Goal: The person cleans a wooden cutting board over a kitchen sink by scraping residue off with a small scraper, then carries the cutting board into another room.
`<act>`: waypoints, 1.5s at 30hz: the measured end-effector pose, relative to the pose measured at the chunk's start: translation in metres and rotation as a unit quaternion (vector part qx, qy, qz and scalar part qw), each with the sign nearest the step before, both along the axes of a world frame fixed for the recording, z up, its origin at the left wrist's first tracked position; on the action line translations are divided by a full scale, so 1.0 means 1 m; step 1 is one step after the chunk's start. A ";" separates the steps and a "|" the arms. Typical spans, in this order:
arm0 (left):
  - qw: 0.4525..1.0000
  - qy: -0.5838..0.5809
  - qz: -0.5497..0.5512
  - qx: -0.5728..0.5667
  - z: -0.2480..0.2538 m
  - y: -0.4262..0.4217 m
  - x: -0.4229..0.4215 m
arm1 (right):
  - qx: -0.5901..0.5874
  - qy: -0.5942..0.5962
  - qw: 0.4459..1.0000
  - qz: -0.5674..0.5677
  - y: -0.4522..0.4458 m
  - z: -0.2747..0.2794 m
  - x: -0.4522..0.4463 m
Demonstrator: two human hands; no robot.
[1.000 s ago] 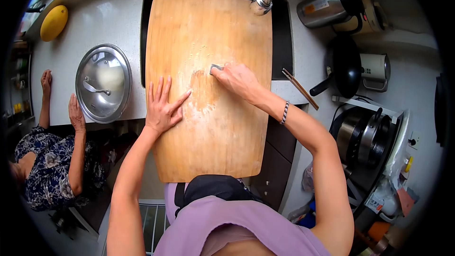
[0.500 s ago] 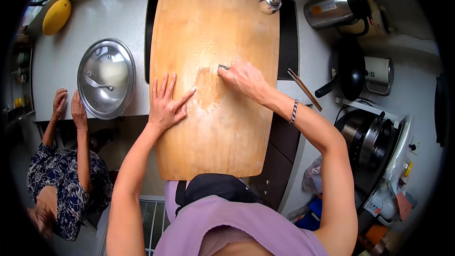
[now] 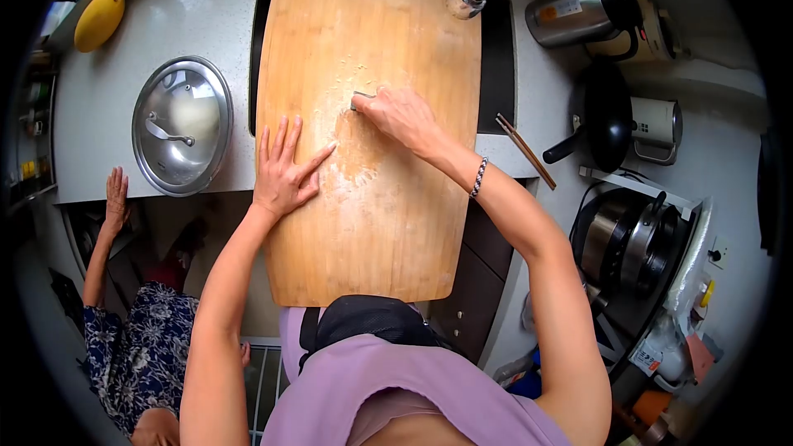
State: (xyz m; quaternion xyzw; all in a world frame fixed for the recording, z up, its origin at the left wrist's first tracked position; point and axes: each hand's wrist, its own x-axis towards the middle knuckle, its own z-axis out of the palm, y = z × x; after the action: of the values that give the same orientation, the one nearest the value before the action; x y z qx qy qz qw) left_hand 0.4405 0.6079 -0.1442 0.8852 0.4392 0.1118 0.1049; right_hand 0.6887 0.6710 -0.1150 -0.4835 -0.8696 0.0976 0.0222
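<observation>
left hand (image 3: 284, 173) lies flat, fingers spread, on the left of a pale wooden board (image 3: 368, 29) streaked with whitish residue (image 3: 368, 173); right hand (image 3: 398, 118), angled inward, has its grip clamped on a small grey tool (image 3: 359, 100) mid-board.

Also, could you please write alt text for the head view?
A bare right hand holds a small tool against a white-dusted wooden board over a sink; the left hand lies spread on the board. To the left lies a clear lid.
</observation>
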 end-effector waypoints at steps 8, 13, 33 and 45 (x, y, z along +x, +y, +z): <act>1.000 -0.009 0.002 -0.004 0.000 0.000 -0.001 | 0.002 -0.039 0.999 -0.031 -0.011 0.001 -0.002; 1.000 -0.021 0.006 -0.017 0.001 -0.001 -0.002 | -0.048 0.021 0.997 -0.049 -0.027 -0.007 0.001; 0.999 -0.022 0.004 -0.023 0.002 0.000 -0.003 | -0.062 0.093 0.956 -0.273 -0.068 0.000 -0.041; 1.000 -0.026 0.001 -0.011 -0.001 0.000 -0.003 | -0.029 0.009 0.968 -0.250 -0.061 -0.001 -0.050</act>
State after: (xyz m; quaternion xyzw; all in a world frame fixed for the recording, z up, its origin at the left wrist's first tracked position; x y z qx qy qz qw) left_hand 0.4374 0.6082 -0.1449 0.8803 0.4385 0.1298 0.1263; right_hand 0.6385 0.6097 -0.1156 -0.6848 -0.7179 0.1186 0.0392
